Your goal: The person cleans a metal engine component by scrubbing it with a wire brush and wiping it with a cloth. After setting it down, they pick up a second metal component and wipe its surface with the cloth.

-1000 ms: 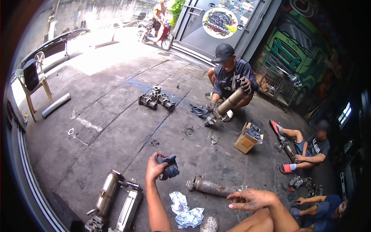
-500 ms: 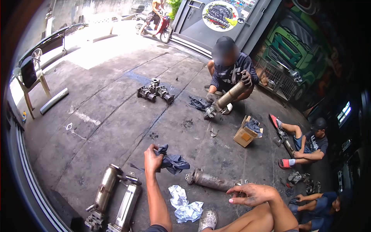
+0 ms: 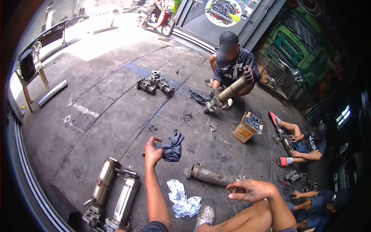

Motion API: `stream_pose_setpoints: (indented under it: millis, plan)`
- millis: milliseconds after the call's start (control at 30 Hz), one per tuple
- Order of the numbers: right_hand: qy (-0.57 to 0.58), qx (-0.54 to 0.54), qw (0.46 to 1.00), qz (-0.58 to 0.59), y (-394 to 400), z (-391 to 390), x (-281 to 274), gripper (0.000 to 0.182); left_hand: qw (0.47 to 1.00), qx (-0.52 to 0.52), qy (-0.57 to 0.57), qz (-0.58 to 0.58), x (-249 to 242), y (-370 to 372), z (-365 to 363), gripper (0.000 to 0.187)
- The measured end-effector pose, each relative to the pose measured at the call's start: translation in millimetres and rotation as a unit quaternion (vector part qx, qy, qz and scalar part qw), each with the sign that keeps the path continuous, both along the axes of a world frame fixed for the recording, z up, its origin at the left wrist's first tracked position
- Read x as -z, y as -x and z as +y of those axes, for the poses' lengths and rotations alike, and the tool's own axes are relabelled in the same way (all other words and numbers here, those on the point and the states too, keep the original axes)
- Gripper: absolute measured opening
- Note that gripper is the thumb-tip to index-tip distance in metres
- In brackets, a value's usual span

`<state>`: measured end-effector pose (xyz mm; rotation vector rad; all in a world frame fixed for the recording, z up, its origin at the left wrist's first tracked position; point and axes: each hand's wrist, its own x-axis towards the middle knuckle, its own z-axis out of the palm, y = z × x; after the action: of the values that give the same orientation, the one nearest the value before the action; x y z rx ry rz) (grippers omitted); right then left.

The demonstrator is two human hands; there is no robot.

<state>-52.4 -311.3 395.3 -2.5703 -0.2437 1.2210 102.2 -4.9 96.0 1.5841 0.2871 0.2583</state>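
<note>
My left hand (image 3: 154, 153) is raised over the floor, its fingers closed on a dark blue rag (image 3: 172, 148) that bunches up and flares to the right. My right hand (image 3: 249, 191) hangs loose by my bent knee, thumb and fingers apart, with nothing in it. Just past its fingertips a stained metal cylinder (image 3: 212, 176) with a flanged end lies on the floor. Between my arms lies a crumpled pale blue cloth (image 3: 186, 205), beside my shoe (image 3: 206, 215). To the left are a shinier metal cylinder (image 3: 104, 179) and a boxy metal unit (image 3: 125, 198) with fittings.
Ahead, a squatting person (image 3: 234, 63) in gloves holds a long metal cylinder (image 3: 233, 91). An open cardboard box (image 3: 244, 132) contains dark rags. Several metal valve parts (image 3: 154, 86) stand farther off. Another seated person (image 3: 311, 145) handles a part at right. A chair (image 3: 33, 71) stands far left.
My left hand has lifted slightly, and the rag has swung from hanging low on the right to bunching upward. My right hand stays nearly still. The seated person's hand has moved onto their part.
</note>
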Motion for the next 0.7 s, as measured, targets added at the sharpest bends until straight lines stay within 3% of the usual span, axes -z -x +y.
stream_pose_setpoints:
  millis: [33,100,133,200,300,333,367,400,433,500,533,633,667,700]
  plan:
    - [0.005,0.004,1.000,0.009,2,2,1,0.061,0.999,-0.016,-0.048,-0.017,-2,-2,1,0.037]
    - [0.025,0.000,1.000,0.019,-2,5,-2,0.067,0.960,0.056,0.264,-0.070,-4,5,-3,0.035]
    - [0.026,0.004,1.000,0.010,-1,6,-2,0.058,0.976,0.029,0.209,-0.046,-1,3,-4,0.035]
    - [0.022,0.003,1.000,0.012,-1,9,-6,0.058,0.996,-0.021,0.090,0.000,5,-1,-1,0.035]
    - [0.020,-0.013,1.000,0.018,-2,7,-1,0.066,0.995,0.008,-0.093,-0.033,5,7,1,0.036]
    - [0.023,-0.019,0.999,0.012,-3,3,0,0.070,0.992,0.030,0.115,-0.045,7,7,-2,0.035]
    - [0.017,-0.020,1.000,0.016,-1,-1,2,0.070,0.945,0.056,0.317,-0.056,5,12,-6,0.035]
    - [0.009,-0.022,1.000,0.017,-1,-5,5,0.070,0.955,0.037,0.293,-0.018,2,13,-5,0.037]
    - [0.000,-0.027,1.000,0.016,-4,-5,6,0.070,0.996,0.008,0.092,0.002,40,-2,-6,0.039]
    - [0.001,-0.039,0.999,0.019,-5,-5,4,0.071,0.993,-0.018,-0.112,0.011,36,-1,-8,0.038]
    - [0.009,-0.030,0.999,0.028,-7,-2,2,0.071,0.999,0.000,-0.023,-0.039,23,6,-9,0.034]
    - [0.011,-0.025,0.999,0.035,-7,-3,0,0.074,0.991,0.006,0.132,-0.026,20,-3,-9,0.035]
    - [0.006,-0.024,0.999,0.033,-6,0,-1,0.073,0.999,-0.028,-0.042,-0.019,15,-3,-6,0.039]
    - [0.002,-0.024,0.999,0.032,-5,1,0,0.073,0.998,-0.013,-0.058,-0.018,12,2,-3,0.039]
